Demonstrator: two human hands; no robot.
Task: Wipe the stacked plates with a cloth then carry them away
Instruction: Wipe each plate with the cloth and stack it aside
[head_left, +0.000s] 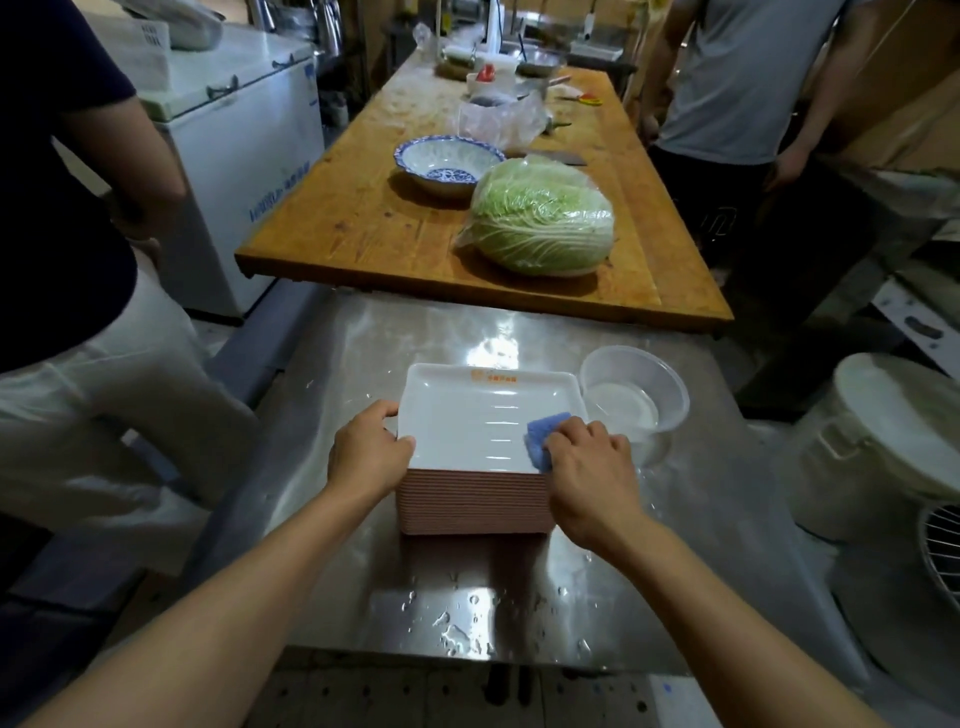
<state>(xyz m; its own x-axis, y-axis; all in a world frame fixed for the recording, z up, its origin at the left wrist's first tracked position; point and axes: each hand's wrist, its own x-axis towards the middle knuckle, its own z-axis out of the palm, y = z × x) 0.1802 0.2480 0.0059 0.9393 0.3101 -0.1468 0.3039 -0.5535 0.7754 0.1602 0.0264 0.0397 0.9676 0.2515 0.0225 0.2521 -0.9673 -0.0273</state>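
Blue cloth (545, 436) gripped in right hand (592, 473), pressed on top plate at frame centre; left hand (366, 452) clamps stack of plates (467, 499) edge — steadying against wiping push.

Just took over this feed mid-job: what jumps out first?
A tall stack of plates on the wet steel counter, the left hand gripping its edge, the right hand pressing a blue cloth on top. Behind it, a wrapped cabbage on the wooden table.
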